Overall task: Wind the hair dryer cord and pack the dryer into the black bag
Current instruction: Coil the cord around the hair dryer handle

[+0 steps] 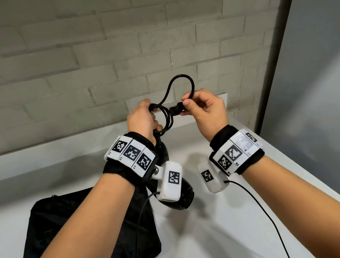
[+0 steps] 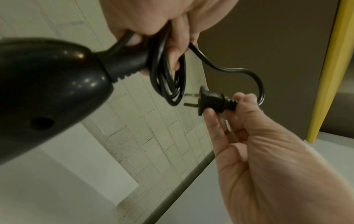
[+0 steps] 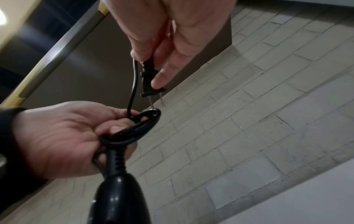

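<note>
Black dryer (image 1: 183, 198) half-hidden by wrists; left hand (image 1: 141, 120) grips coils (image 1: 166, 118), right hand (image 1: 204, 110) pinches plug (image 2: 212, 101).

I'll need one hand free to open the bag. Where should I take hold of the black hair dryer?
Grip the black hair dryer round its handle, just below the ribbed cord collar, from the left hand's side. The wound black cord gathers there, so one grip pins both.

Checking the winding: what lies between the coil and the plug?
One loose arc of cord joins coil to plug; left wrist view shows only air between prongs and coil.
</note>
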Demonstrator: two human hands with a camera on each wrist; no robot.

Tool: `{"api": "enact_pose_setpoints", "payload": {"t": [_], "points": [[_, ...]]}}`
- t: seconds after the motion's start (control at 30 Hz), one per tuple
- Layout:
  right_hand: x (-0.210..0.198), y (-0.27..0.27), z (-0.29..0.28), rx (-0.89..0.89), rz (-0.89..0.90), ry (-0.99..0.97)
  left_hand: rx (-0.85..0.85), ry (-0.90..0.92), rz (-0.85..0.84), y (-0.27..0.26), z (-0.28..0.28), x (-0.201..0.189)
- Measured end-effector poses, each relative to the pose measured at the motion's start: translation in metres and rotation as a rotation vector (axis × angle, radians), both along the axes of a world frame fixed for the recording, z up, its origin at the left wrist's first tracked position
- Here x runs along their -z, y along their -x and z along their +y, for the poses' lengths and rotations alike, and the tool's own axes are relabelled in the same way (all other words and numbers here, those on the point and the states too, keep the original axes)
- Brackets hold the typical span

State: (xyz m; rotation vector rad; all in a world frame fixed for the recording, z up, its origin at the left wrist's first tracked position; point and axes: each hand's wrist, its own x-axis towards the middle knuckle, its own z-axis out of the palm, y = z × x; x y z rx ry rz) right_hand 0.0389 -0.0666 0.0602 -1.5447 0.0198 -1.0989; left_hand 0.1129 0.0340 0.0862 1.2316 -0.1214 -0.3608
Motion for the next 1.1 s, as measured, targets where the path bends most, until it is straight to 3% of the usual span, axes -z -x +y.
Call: {"api": "enact_pose_setpoints", "payload": {"t": [0.13,0.4,0.57,0.7,0.9,1.1], "points": [[-0.003,-0.002,0.011,-0.037,0.067,-0.013,0.031,-0.096,-0.077,0.004,-0.002,0.003],[0.009,-0.005,0.012,0.134,0.204,0.102,-0.043,-0.151,-0.137,0.011,-0.003,0.004],[0.008,-0.006,0.016,0.089,0.244,0.097,-0.017,-0.227,-0.236,0.016,-0.006,0.008],[0.017,-0.007,0.014,0.039,0.203,-0.01,0.007,-0.186,-0.231,0.017,-0.009,0.005],[0.024,-0.012,0.009,0.258,0.254,0.146,0.16,-0.144,-0.156,0.028,-0.009,0.0],[0.023,-0.014,0.006,-0.189,0.304,-0.047,0.248,-0.141,-0.105,0.032,-0.009,-0.001]]}}
